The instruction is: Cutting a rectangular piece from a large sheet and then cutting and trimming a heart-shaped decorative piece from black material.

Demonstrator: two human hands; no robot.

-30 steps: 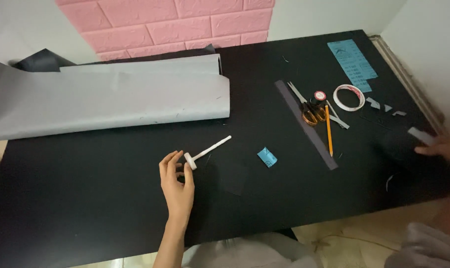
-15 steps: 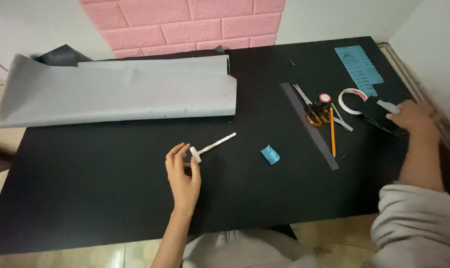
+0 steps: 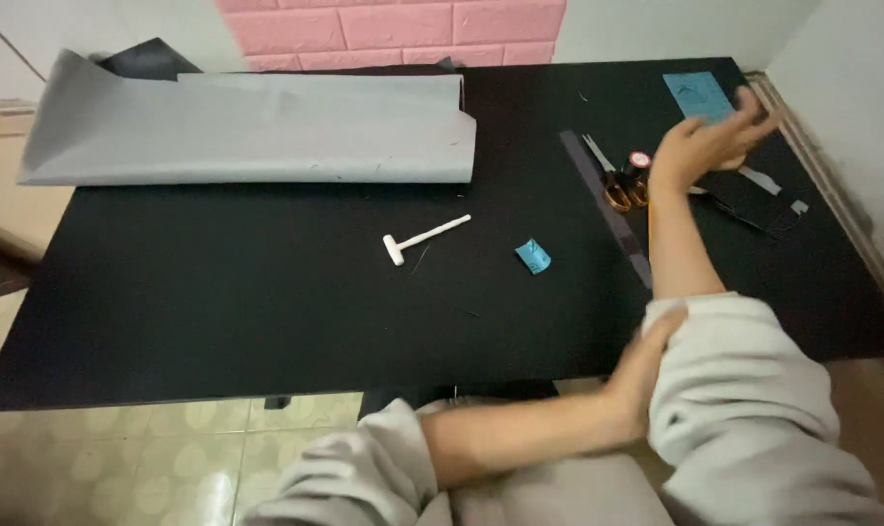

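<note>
A black rectangular table (image 3: 218, 321) carries a large folded grey sheet (image 3: 257, 127) along its far edge. The left hand (image 3: 641, 375) reaches across the body and closes on the rolled grey sleeve cuff (image 3: 685, 326) of the right forearm, fingers wrapped over the fabric. The right hand (image 3: 710, 141) hovers raised, fingers loosely spread and holding nothing, above orange-handled scissors (image 3: 617, 180). A small white T-shaped plastic tool (image 3: 424, 239) lies mid-table, beside a crumpled blue paper scrap (image 3: 533, 256).

The left hand (image 3: 646, 375) let go of the small white T-shaped tool (image 3: 424, 239), which then lay alone on the bench (image 3: 218, 312), and crossed to the right sleeve (image 3: 744, 390). The right hand (image 3: 710, 146) lifted, fingers spread.
</note>
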